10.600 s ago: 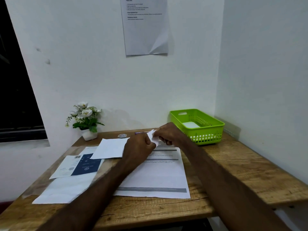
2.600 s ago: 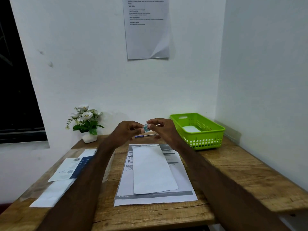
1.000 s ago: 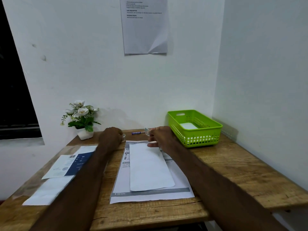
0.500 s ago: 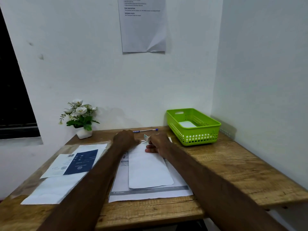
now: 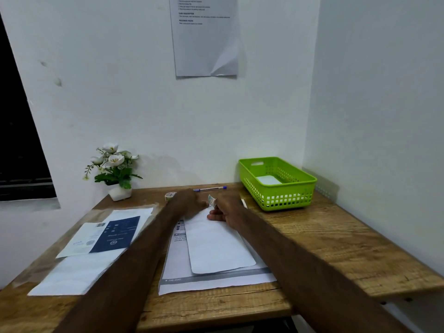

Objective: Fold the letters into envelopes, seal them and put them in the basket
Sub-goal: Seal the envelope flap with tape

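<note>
A white envelope [image 5: 217, 246] lies lengthwise on a printed letter sheet [image 5: 216, 282] at the middle of the wooden table. My left hand [image 5: 189, 204] rests on the envelope's far end, fingers curled down onto it and partly blurred. My right hand [image 5: 228, 210] sits just to its right, also at the far end, pinching a small sticker [image 5: 211, 200] upright between thumb and fingertips. The green basket [image 5: 276, 203] stands at the back right with a white envelope [image 5: 269, 180] inside it.
A sticker roll [image 5: 170, 196] and a blue pen [image 5: 210, 188] lie behind my hands near the wall. A potted white flower [image 5: 114, 169] stands at the back left. A blue-and-white leaflet [image 5: 108, 236] and blank sheets [image 5: 72, 275] cover the table's left side.
Both hands came down from mid-air to the envelope's far end. My left hand slid right from the sticker roll onto the envelope. The sticker stays pinched in my right hand.
</note>
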